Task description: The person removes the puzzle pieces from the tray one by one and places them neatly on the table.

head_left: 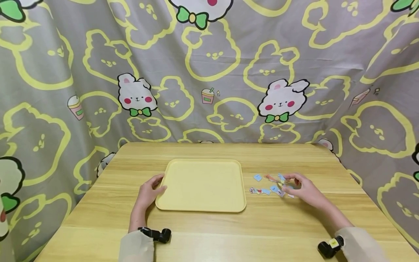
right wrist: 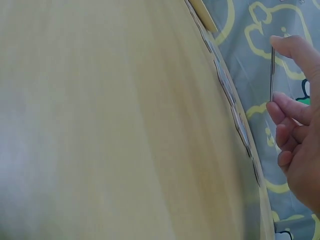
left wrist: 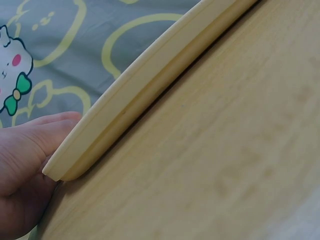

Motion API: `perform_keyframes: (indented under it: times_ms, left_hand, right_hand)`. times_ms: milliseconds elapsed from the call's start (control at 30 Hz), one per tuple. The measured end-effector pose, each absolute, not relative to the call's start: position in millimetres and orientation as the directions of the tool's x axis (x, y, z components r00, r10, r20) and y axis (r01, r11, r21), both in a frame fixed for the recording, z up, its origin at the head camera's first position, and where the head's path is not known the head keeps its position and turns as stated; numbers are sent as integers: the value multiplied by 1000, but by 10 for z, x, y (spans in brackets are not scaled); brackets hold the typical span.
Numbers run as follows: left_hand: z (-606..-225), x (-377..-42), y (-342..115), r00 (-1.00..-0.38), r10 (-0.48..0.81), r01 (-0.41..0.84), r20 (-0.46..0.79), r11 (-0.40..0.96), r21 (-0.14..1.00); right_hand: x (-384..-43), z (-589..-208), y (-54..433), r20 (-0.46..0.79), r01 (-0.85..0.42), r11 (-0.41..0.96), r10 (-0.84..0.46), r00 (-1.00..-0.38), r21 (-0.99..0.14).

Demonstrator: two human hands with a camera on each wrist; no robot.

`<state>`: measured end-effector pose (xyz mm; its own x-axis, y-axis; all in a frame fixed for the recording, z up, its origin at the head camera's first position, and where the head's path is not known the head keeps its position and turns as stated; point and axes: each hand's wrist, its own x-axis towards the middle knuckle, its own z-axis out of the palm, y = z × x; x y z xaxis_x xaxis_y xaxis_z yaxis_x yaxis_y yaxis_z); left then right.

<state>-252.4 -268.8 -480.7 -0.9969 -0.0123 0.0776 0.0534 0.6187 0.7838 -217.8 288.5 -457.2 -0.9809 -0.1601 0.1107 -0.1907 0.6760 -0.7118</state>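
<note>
The yellow tray (head_left: 201,185) lies flat on the table. My left hand (head_left: 150,191) holds its left rim, the thumb over the edge and the other fingers at the outer side. In the left wrist view, the left hand (left wrist: 30,160) meets the corner of the tray (left wrist: 125,95). To the right of the tray, my right hand (head_left: 304,189) pinches a thin flat puzzle piece (right wrist: 272,75) between thumb and fingers, raised above the table. Seen edge-on in the right wrist view, its print is hidden. Several colourful puzzle pieces (head_left: 258,177) lie below and beside this hand.
A light wooden table (head_left: 209,233) carries everything. Behind it and along both sides hangs a grey curtain (head_left: 209,120) with cartoon prints. Black cameras are strapped at both wrists, over beige sleeves (head_left: 135,247).
</note>
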Motion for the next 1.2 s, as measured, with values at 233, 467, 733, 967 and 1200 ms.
perform_keyframes:
  times_ms: [233,467,733,967,1200]
  left_hand:
    - [-4811,-2528,-2691,-997,-10,54,76,622,781]
    - [-4818,-2526,-2696,-997,-8,52,72,617,785]
    - [-4820,-2527,-2694,-997,-10,51,73,620,783]
    - [-4809,-2518,-2694,-997,-7,58,79,618,784]
    - [-4814,-2515,-2677,-995,-9,71,97,619,782]
  right_hand:
    - [-2143,-4595,3002,138,-200,693,-144,-980,-693]
    - [-2088,-4618,3124,153,-206,704,-139,-978,-679]
    - [-1985,-4641,3261,132,-176,737,-118,-984,-653]
    - [-1949,-4659,3374,129,-178,756,-124,-984,-630]
    - [-1934,-4695,3463,122,-174,771,-125,-985,-612]
